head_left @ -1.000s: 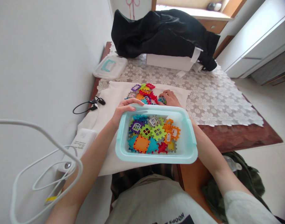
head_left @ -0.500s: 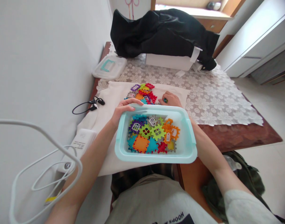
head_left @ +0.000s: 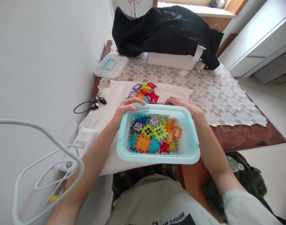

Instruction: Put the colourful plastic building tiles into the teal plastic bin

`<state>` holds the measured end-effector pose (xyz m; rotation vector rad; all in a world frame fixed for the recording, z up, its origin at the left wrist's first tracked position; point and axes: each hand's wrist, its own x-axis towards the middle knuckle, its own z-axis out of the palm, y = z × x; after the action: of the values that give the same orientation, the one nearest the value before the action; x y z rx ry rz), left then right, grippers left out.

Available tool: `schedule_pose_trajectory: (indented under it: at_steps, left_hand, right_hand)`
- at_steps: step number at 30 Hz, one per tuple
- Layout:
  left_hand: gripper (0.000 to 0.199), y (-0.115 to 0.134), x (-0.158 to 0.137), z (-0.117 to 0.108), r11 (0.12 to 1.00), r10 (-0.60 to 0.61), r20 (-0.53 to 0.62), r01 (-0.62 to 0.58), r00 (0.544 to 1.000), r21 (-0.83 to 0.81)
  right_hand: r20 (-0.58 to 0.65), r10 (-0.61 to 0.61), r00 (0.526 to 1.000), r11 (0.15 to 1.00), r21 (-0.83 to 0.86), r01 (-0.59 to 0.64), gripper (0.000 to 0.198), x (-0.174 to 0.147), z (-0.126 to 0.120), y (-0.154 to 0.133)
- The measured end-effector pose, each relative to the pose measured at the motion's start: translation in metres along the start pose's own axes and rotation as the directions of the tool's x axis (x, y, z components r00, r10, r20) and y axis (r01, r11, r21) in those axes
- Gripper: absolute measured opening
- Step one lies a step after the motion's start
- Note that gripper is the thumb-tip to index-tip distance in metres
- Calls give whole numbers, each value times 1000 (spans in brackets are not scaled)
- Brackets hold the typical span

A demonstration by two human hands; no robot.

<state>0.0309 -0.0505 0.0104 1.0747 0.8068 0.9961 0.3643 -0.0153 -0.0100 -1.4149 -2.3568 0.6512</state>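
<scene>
A light teal plastic bin (head_left: 194, 137) is tilted toward me at the table's near edge. Inside lie several interlocking plastic building pieces (head_left: 143, 143) in orange, green, blue, purple, red and grey, some with window grilles. My left hand (head_left: 126, 107) is closed on the bin's far left rim, fingers over the top. Just behind the far right rim is my right hand (head_left: 182, 104), fingers curled; a small bluish bit shows under them, too hidden to name. Beyond the bin, a pile of similar building pieces (head_left: 147, 92) rests on the white cloth (head_left: 119, 90).
A clear lid (head_left: 121, 67) lies at the back left by the wall. Black earphones (head_left: 95, 103), a white box (head_left: 86, 136) and a looping white cable (head_left: 46, 132) are on the left. Black fabric (head_left: 166, 31) covers a white box at the back of the lace-covered table (head_left: 229, 106).
My right hand has shifted right and toward me, nearer the bin's far rim, and the small dark multicoloured thing at its fingers is now mostly hidden. My left hand keeps its hold.
</scene>
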Motion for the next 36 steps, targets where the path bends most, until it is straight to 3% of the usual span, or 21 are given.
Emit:
schedule_pose_trajectory:
  at_steps: [3,7,14,18,25,36]
  left_hand:
    - [34,0,0,0,1000,-7,-8,8,1000,6]
    - [35,2,0,2,1000,-20,-7,20,1000,-11]
    - [33,4,1,5,999,-43,-7,42,999,-29]
    - [32,4,1,5,1000,-24,-2,24,1000,-14]
    - [31,4,2,5,999,-24,17,25,1000,-28]
    - [32,5,2,7,999,-18,24,19,1000,-49]
  right_hand:
    - [144,2,990,1000,30,-6,25,2,-4,11]
    - [148,15,989,1000,13,-17,23,8,-2,21]
    - [-107,29,994,999,-26,-32,21,23,21,45]
    - [-255,93,963,993,-43,-107,25,27,29,40]
    - [-412,162,897,972,-92,-218,31,32,36,39]
    - [-291,123,949,950,-242,-197,53,35,41,30]
